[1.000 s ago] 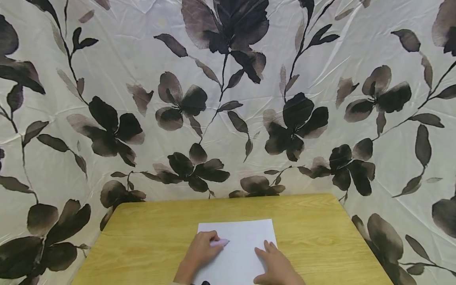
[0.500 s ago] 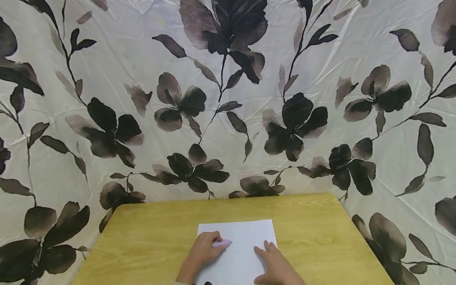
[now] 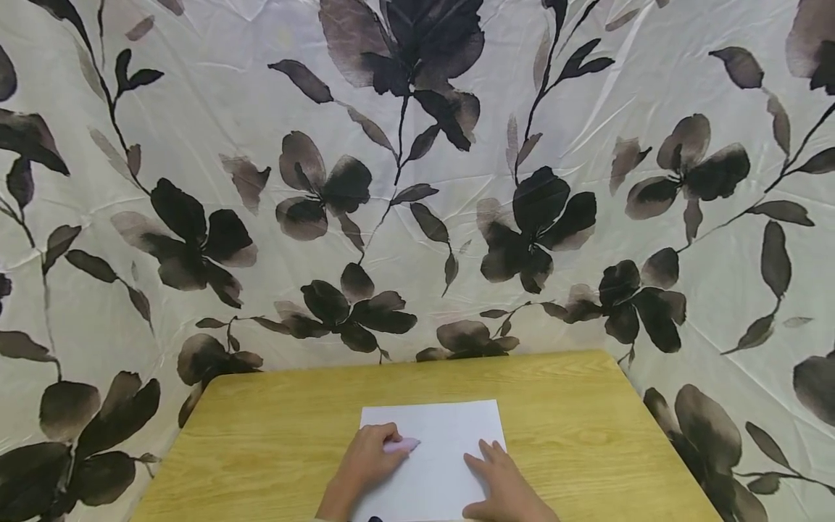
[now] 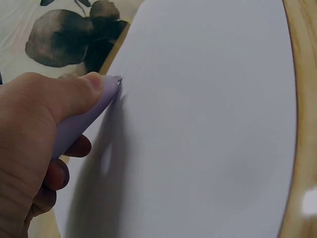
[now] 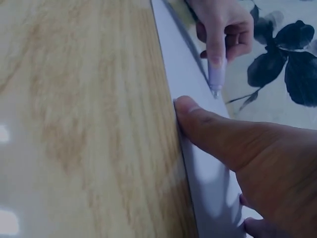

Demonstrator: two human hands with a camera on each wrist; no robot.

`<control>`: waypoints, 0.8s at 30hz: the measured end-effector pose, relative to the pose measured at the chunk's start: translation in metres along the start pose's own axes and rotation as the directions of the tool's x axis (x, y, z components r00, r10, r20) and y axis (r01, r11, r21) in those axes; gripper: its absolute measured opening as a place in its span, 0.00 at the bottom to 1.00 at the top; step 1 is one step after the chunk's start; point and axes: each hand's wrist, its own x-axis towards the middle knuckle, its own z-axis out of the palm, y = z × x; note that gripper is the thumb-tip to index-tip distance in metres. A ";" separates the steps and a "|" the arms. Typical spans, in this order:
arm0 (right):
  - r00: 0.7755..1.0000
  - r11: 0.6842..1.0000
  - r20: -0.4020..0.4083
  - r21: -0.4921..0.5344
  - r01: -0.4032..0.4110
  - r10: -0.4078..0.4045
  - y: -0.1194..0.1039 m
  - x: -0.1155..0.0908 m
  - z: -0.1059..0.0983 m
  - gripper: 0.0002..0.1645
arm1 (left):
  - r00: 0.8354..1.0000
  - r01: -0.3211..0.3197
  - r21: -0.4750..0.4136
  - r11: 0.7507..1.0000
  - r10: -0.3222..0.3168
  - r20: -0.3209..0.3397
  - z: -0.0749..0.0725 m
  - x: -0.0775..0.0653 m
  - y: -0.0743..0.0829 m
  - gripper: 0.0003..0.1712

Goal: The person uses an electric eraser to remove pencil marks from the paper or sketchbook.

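A sheet of white paper (image 3: 443, 464) lies on a wooden table. My left hand (image 3: 368, 460) is over its left part and grips a thick lavender pen-shaped tool (image 3: 402, 444) between thumb and curled fingers. In the left wrist view the tool (image 4: 81, 124) slants towards the paper (image 4: 208, 124), its small shiny tip at the surface; exactly what kind it is cannot be told. My right hand (image 3: 505, 482) rests on the right side of the sheet with spread fingers. Seen from the right wrist, the thumb of the right hand (image 5: 267, 168) presses near the paper's edge (image 5: 181, 64).
The yellowish wood-grain table (image 3: 587, 435) extends on both sides of the paper. Behind it and at its sides hangs a white cloth (image 3: 417, 239) with dark flowers. A small dark round thing (image 3: 375, 519) shows at the bottom edge of the head view.
My left hand with the lavender tool shifted slightly right, then back left, over the paper. The right hand has stayed in place. The head view has shifted a little.
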 end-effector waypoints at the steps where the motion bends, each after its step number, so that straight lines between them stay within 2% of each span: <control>1: 1.000 1.000 0.004 0.005 0.008 -0.008 0.000 0.000 0.000 0.51 | 1.000 -0.005 -0.001 1.000 0.005 -0.006 0.000 0.001 0.000 0.12; 10: 0.999 0.998 0.001 0.043 0.038 -0.038 0.003 -0.002 0.002 0.52 | 1.000 0.005 -0.039 0.999 -0.004 0.025 0.005 0.004 0.004 0.10; 15: 1.000 0.998 -0.004 0.059 0.026 -0.026 0.005 -0.001 0.004 0.53 | 1.000 -0.003 -0.023 1.000 0.003 -0.002 0.004 0.002 0.002 0.12; 18: 1.000 0.997 -0.005 0.074 0.030 -0.030 0.006 -0.002 0.005 0.52 | 1.000 -0.015 -0.035 0.999 0.015 0.011 0.004 0.002 0.004 0.12; 21: 0.999 0.998 -0.010 0.062 0.034 -0.033 0.008 -0.001 0.007 0.53 | 1.000 -0.021 -0.050 0.999 0.022 0.019 0.004 0.003 0.006 0.10; 24: 1.000 0.998 -0.010 0.050 0.027 -0.027 0.009 -0.001 0.008 0.53 | 1.000 -0.018 -0.033 0.999 0.018 -0.001 0.005 0.003 0.006 0.11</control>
